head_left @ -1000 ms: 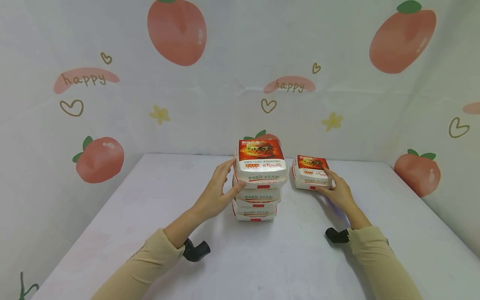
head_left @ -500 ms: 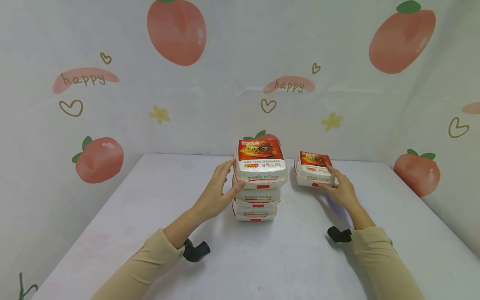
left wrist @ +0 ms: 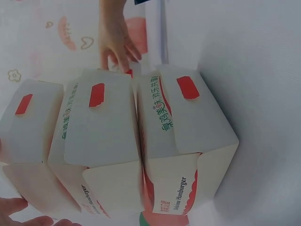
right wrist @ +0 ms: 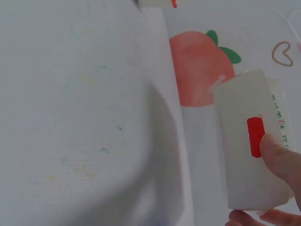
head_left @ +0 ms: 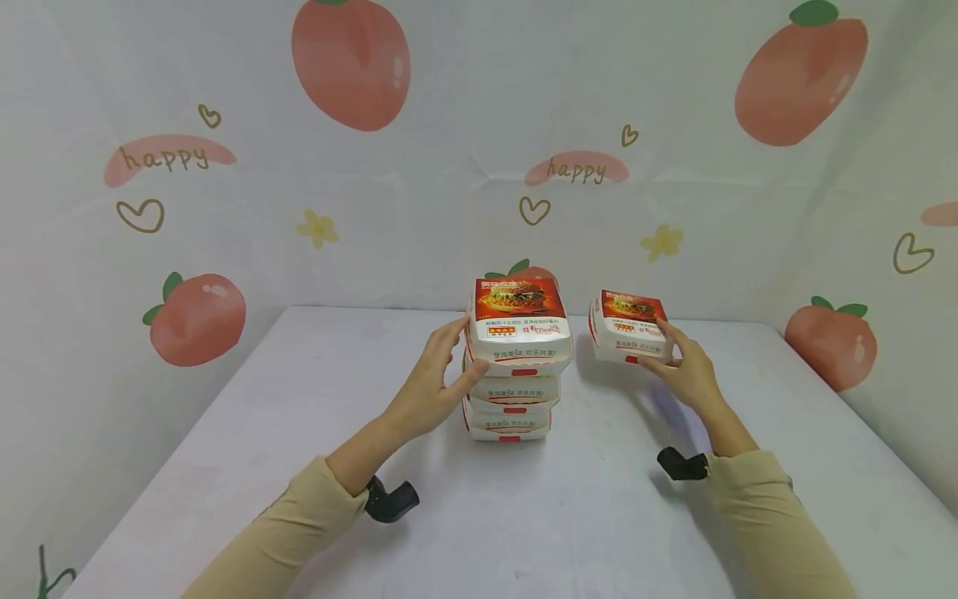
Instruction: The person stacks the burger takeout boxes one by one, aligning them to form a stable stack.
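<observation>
A stack of three white-and-red paper hamburger boxes (head_left: 512,387) stands mid-table. My left hand (head_left: 428,387) rests against the left side of the top box (head_left: 520,329), thumb near its front corner, fingers fairly straight. In the left wrist view, fingertips (left wrist: 11,205) show beside that box. Right of the stack, my right hand (head_left: 690,374) holds another hamburger box (head_left: 629,324) by its right side, slightly tilted and raised above the table. The right wrist view shows the thumb (right wrist: 282,160) on this box's front near the red tab (right wrist: 256,136), with fingers partly hidden on its far side.
Under everything lies a white-covered table (head_left: 479,532), with a shadow beneath the raised box. A white cloth backdrop (head_left: 449,166) printed with peaches, hearts and flowers rises behind the table. Black wrist-worn pieces (head_left: 392,502) show at both sleeves.
My right hand has lifted its hamburger box off the table, upward and slightly to the right. The left hand and the stack have stayed in place.
</observation>
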Action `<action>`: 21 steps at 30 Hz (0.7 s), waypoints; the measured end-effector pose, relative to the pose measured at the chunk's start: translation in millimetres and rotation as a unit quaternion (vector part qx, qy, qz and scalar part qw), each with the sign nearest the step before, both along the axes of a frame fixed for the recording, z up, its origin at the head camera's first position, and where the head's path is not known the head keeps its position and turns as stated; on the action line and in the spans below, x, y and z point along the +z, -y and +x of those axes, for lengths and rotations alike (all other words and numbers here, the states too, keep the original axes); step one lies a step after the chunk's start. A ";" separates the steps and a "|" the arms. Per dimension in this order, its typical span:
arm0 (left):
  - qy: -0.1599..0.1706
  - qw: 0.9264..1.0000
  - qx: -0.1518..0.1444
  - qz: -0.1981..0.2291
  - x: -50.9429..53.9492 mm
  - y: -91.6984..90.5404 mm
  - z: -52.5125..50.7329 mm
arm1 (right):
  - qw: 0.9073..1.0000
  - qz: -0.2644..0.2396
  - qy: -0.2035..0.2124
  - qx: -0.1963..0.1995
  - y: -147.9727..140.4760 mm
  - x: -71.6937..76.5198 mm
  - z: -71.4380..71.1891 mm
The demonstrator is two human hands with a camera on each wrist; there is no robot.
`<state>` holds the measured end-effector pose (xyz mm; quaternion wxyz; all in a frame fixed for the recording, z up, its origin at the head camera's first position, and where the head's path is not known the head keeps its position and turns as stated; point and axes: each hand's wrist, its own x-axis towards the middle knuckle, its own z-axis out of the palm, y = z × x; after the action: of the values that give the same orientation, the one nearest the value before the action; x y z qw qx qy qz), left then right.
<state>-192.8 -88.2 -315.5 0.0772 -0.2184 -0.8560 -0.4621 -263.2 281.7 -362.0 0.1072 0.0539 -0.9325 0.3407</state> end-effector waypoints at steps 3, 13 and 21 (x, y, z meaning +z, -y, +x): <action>0.001 1.000 0.000 0.001 -0.5 -0.2 -0.3 | 1.000 -0.003 0.000 0.000 1.5 3.5 1.3; 0.008 1.000 0.002 -0.002 -1.7 -0.3 -1.5 | 1.000 -0.016 -0.020 0.000 3.7 13.7 8.4; 0.012 1.000 0.004 -0.003 -2.0 -1.0 -1.5 | 0.999 -0.011 -0.045 0.001 5.1 22.1 12.4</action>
<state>-194.2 -87.3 -317.4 0.0685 -0.2096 -0.8593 -0.4615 -250.9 276.7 -339.8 0.1488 0.0690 -0.9231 0.3479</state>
